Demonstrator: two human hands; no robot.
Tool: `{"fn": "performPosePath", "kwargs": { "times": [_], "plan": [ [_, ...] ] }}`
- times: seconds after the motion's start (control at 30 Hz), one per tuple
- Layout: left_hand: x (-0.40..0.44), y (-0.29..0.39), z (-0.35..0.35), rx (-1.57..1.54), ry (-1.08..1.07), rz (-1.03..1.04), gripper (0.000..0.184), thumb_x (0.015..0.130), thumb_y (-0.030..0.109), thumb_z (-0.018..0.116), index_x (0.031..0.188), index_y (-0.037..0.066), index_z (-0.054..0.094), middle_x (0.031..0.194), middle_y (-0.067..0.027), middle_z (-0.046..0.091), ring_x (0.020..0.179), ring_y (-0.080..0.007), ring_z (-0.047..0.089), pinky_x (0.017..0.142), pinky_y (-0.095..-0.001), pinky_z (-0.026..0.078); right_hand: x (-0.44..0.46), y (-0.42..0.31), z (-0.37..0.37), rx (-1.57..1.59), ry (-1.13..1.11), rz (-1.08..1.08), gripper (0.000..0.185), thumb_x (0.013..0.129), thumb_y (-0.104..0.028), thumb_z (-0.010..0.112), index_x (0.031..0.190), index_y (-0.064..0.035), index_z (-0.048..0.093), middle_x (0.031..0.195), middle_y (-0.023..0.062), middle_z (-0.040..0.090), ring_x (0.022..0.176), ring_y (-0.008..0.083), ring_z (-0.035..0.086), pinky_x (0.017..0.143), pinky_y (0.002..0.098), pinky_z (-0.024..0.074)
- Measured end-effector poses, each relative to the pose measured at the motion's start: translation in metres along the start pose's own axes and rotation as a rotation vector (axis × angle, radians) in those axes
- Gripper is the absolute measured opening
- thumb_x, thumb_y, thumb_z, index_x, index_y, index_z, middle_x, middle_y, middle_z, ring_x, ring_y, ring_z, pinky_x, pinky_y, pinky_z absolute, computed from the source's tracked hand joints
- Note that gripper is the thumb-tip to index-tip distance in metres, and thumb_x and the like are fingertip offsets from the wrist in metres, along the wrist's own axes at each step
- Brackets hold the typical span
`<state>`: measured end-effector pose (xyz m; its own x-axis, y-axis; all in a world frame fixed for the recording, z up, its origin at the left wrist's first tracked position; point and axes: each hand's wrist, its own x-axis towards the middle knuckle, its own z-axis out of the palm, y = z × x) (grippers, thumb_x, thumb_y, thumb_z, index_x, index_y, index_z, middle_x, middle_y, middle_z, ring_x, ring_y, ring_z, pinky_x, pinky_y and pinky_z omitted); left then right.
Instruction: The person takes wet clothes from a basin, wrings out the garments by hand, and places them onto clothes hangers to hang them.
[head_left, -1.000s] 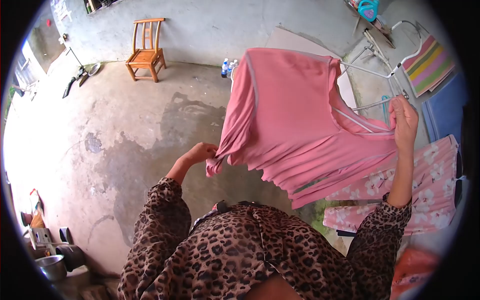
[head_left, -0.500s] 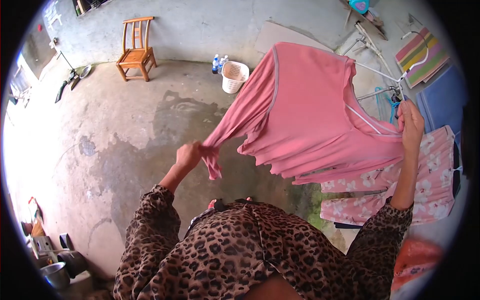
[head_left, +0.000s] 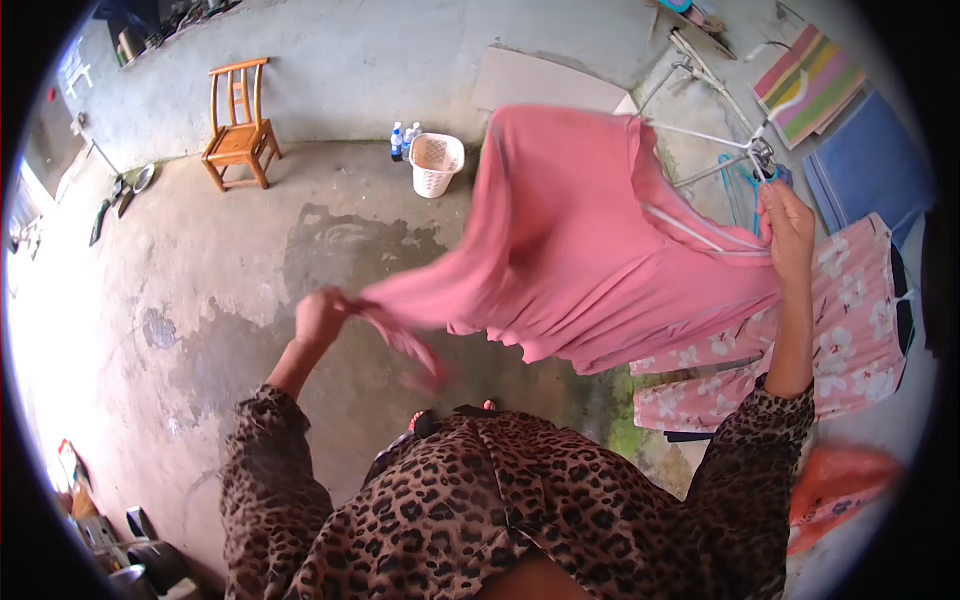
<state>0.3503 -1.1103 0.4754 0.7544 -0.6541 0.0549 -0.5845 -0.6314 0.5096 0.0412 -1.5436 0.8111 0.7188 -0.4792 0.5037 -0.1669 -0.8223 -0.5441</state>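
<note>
A pink long-sleeved shirt (head_left: 570,220) is stretched out in front of me, its neckline toward the right. My left hand (head_left: 322,318) is closed around the end of one sleeve, and the loose cuff below it is blurred by motion. A white clothes hanger (head_left: 690,133) runs into the neck of the shirt, with its hook at the upper right. My right hand (head_left: 788,228) is closed on the hanger's arm beside the shirt's far shoulder; its fingers partly hide the grip.
Pink floral trousers (head_left: 840,320) hang at the right, near blue cloth (head_left: 868,165) and a striped cloth (head_left: 810,85). A white basket (head_left: 437,165), bottles (head_left: 402,142) and a wooden chair (head_left: 240,125) stand along the wall. A red plastic bag (head_left: 840,490) lies lower right.
My left hand has pulled the sleeve left and slightly down, and the shirt billows. My right hand keeps its grip. The view has shifted a little to the right.
</note>
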Motion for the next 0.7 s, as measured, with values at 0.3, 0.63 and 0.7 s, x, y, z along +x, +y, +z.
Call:
{"fn": "performPosePath", "kwargs": {
  "times": [0.3,0.63,0.7],
  "plan": [
    [-0.011,0.010,-0.020,-0.268,-0.267,0.071,0.017,0.076,0.025,0.071,0.075,0.008,0.068,0.072,-0.0132,0.066,0.061,-0.0242,0.065,0.056,-0.0357,0.050,-0.006,-0.006,0.000,0.028,0.006,0.066,0.033,0.094,-0.028,0.055,0.071,-0.0051,0.053,0.058,-0.0038,0.042,0.048,0.0033,0.037,0.045,0.0209,0.0277],
    [-0.001,0.011,-0.054,-0.116,-0.506,0.178,0.023,0.072,0.029,0.075,0.077,0.007,0.069,0.076,-0.0149,0.066,0.074,-0.0274,0.065,0.068,-0.0375,0.050,-0.007,-0.013,0.009,0.042,0.010,0.043,0.037,0.094,-0.030,0.055,0.068,-0.0049,0.051,0.056,-0.0030,0.041,0.047,0.0044,0.037,0.045,0.0216,0.0284],
    [0.005,0.007,-0.065,0.234,-0.035,-0.008,0.023,0.072,0.028,0.075,0.079,0.007,0.069,0.076,-0.0138,0.067,0.074,-0.0261,0.065,0.070,-0.0365,0.050,-0.010,-0.009,0.005,-0.005,0.004,0.068,0.037,0.095,-0.031,0.055,0.069,-0.0046,0.051,0.056,-0.0029,0.041,0.047,0.0045,0.037,0.044,0.0217,0.0285]
  ]
}}
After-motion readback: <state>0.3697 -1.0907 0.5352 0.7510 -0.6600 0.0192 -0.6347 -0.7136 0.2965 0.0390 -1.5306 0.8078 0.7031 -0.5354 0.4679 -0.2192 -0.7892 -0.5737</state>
